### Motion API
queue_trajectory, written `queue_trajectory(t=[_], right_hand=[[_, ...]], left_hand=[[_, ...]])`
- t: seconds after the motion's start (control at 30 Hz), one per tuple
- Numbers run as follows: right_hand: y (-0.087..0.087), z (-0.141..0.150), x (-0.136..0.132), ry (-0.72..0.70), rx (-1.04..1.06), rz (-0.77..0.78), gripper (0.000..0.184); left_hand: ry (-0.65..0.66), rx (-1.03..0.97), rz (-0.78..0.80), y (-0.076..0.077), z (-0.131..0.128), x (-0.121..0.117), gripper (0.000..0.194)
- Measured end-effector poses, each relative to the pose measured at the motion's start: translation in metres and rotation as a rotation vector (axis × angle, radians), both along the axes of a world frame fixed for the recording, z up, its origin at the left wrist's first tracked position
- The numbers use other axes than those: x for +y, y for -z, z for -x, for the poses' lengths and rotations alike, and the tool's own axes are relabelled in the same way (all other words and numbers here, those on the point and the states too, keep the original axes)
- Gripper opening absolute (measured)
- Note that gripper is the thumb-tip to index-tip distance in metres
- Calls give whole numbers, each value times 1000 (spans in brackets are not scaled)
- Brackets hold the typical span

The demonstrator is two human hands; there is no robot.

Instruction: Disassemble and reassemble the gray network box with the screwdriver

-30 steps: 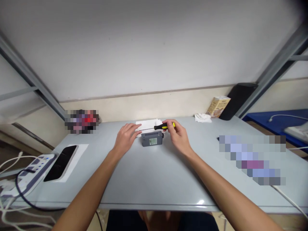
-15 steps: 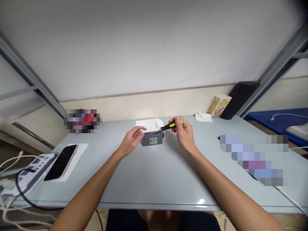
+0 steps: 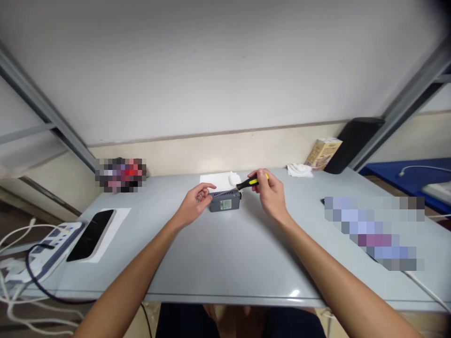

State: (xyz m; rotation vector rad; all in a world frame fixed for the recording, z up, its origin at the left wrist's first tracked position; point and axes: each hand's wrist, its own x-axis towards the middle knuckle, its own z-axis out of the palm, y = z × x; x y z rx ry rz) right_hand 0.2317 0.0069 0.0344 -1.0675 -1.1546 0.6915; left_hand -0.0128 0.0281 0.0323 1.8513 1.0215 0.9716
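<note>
A small dark grey box [image 3: 224, 204] with vent slots along its top and a pale label on its front stands on the table. My left hand [image 3: 196, 202] is at its left end, thumb by the front corner and index finger stretched behind, the other fingers curled; it grips that end. In my right hand [image 3: 268, 191] is a screwdriver [image 3: 245, 183] with a black and yellow handle. It is nearly level, handle to the right, its thin shaft slanting left across the top of the box. The exact spot of its tip is hard to make out.
Behind the box lie a white sheet [image 3: 213, 179] and a rounded white case [image 3: 234, 179]. A phone [image 3: 92, 235] and a power strip [image 3: 52, 251] with cables are left. Crumpled tissue [image 3: 299, 170], a carton [image 3: 323, 152] and a black cylinder [image 3: 352, 145] stand back right.
The view has shifted slightly. Both hands keep nearly the same pose, the right still on the screwdriver and the left at the box's end; the box looks almost unmoved.
</note>
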Motion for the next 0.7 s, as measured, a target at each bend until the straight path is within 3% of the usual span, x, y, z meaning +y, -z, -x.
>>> queue_trajectory(t=[0.23,0.37,0.5,0.7], right_hand=[[16,-5,14,41,182,83,57],[27,-2,16,-45,25,219,63],[31,3,13,-176,-172,281,65],[31,5,11,-256,-220,266,65]], left_hand=[[-47,-62,133,-6,0,2,31],[-189,-48,73,-3,12,13,27],[-367,222,-97,12,23,24,29],[-232,595,-297,25,27,22,36]])
